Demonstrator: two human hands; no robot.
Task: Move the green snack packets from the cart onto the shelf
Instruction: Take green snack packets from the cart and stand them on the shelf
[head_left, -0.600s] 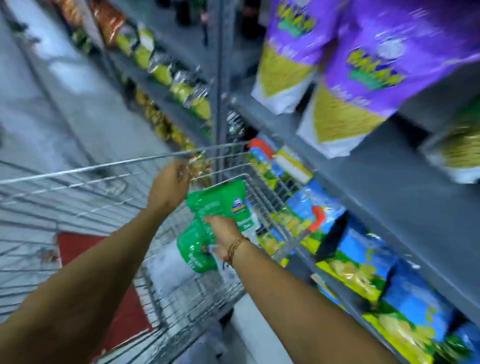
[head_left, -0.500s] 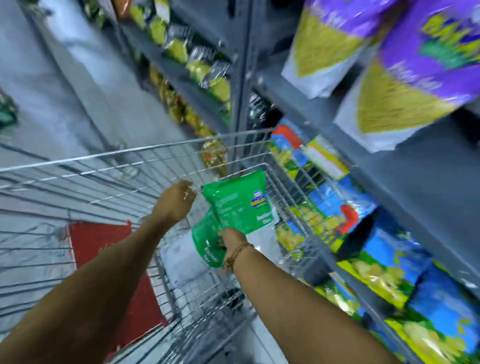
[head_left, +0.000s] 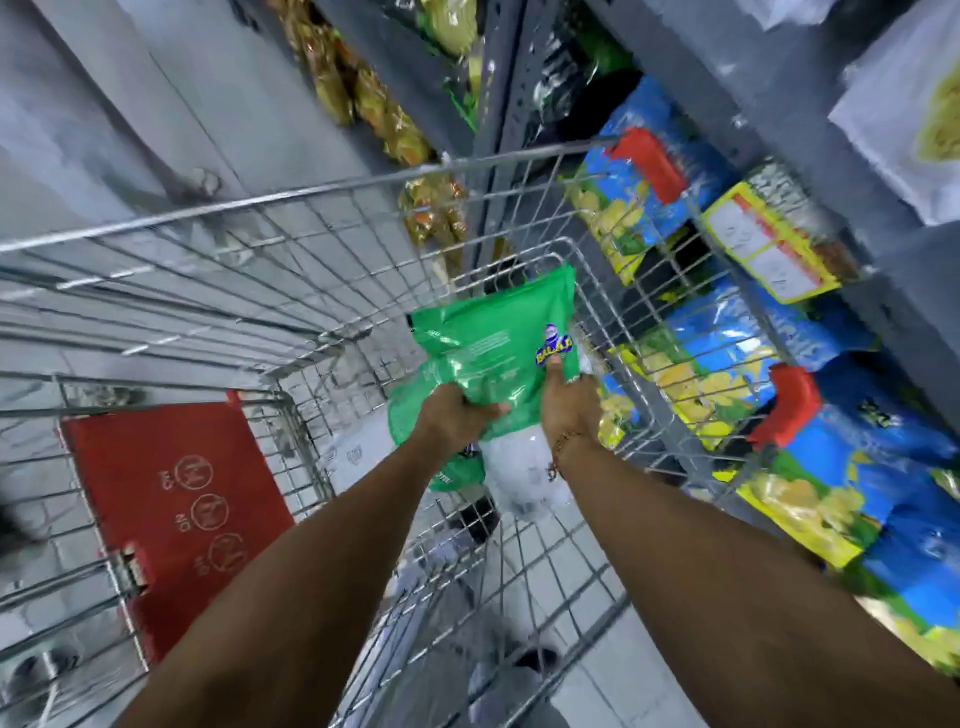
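Both of your hands are down inside the wire shopping cart (head_left: 322, 192), gripping the same green snack packet (head_left: 493, 343). Your left hand (head_left: 457, 415) clamps the packet's lower left edge, fingers curled over the front of the film. Your right hand (head_left: 569, 402) holds its lower right corner, thumb pressed flat on the blue and yellow logo and the other fingers hidden behind the pack. A thin bracelet (head_left: 563, 441) sits on that right wrist.

The packet is held up at the cart's far right corner, tilted, its top edge pointing toward the cart's right-hand wire wall. Below your left hand a second green packet (head_left: 457, 475) shows partly, and just beside it, under your wrists, lies a whitish translucent bag (head_left: 522, 478) on the cart floor; whether they touch cannot be told through the blur.

On the near left side of the cart, a red fold-down flap (head_left: 176, 499) with round printed symbols lies flat against the wire.

Just outside the cart's right wall stands the grey metal shelf (head_left: 898, 306), stocked with blue and yellow chip bags (head_left: 727, 358). A yellow-bordered price label (head_left: 769, 244) hangs on the shelf's front edge. Beyond the cart's far rim, orange and gold snack packs (head_left: 374, 104) line a lower shelf.
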